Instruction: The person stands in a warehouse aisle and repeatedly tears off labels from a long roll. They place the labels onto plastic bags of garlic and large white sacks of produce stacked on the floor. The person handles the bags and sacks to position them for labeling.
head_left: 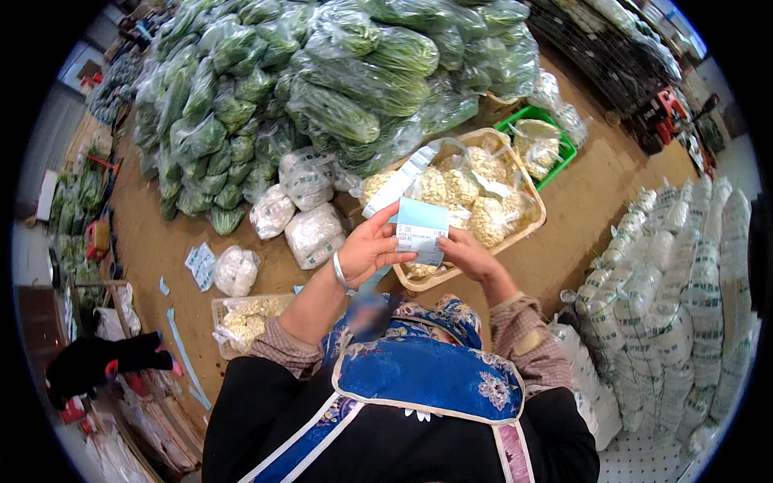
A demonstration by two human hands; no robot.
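"Both grips pinching one thing, are they?"

"Yes, left hand (370, 245) and right hand (472, 254), thumb and fingers at either edge of one paper slip (421, 227). It's flat, blank pale blue above, printed below, held up between them on the near side of the tub."

"How many tubs?"

"One beige plastic tub (538, 211) with rounded corners. At least five clear bags (488, 220) of knobbly, cream-coloured pieces overlap inside; I can't count them exactly. One long paper strip (405, 179) trails across its far left side."

"Other containers?"

"Two: one green crate (569, 151) holding a similar bag, and one pale basket (278, 303) of cream pieces."

"And those white bundles (314, 235)?"

"Four left of the tub, round and plastic-wrapped: three bunched together, one apart on the brown floor (581, 211). Behind, glossy bagged greens (354, 72) are heaped past counting."
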